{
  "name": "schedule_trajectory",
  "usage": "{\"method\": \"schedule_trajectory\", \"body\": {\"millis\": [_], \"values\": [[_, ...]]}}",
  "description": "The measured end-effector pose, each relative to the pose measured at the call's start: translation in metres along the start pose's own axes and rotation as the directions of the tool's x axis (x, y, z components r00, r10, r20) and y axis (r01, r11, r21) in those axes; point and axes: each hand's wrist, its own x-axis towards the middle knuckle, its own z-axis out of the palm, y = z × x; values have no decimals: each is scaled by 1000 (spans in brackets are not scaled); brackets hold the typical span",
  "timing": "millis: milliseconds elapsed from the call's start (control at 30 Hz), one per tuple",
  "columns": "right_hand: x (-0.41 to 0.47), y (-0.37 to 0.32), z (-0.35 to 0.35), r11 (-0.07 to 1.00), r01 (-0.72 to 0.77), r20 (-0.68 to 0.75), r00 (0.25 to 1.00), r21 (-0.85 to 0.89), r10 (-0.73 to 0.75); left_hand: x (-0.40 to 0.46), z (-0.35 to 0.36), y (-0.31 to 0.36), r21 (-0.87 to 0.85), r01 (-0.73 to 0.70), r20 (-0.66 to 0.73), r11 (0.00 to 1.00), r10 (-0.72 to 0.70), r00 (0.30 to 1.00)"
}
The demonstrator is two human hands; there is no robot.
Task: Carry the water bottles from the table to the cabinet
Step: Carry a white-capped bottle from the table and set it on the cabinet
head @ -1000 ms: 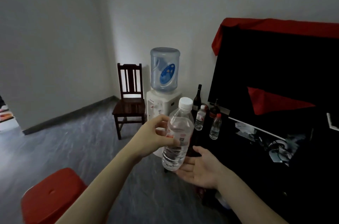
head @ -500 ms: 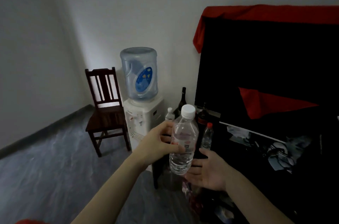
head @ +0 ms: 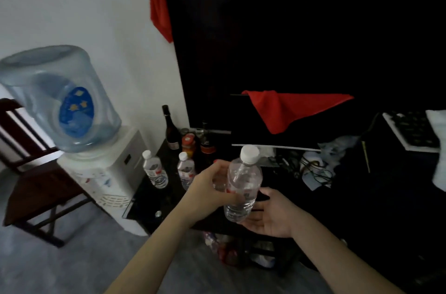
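- I am gripping a clear water bottle (head: 243,185) upright in my left hand (head: 207,193), fingers wrapping its middle.
- My right hand (head: 270,214) is lying released, palm up, at the bottle's base.
- Two more water bottles (head: 155,170) are standing on the dark cabinet top (head: 154,202) at ten o'clock.

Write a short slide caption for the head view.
Left hand grips a water bottle above the open right hand, near a dark cabinet.
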Motion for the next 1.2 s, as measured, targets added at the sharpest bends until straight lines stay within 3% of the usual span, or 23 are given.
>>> {"method": "schedule_trajectory", "body": {"millis": [467,933,1200], "values": [[95,-29,-72,952,29,-229,973,306,44,139,48,-99,-78,-3,264,997,24,964],[205,-37,-114,935,-9,-305,944,355,124,185,82,-205,-216,224,150,950,-195,969],[236,-33,-135,959,-13,-344,932,282,114,195,106,-255,-116,206,107,972,-194,975]]}}
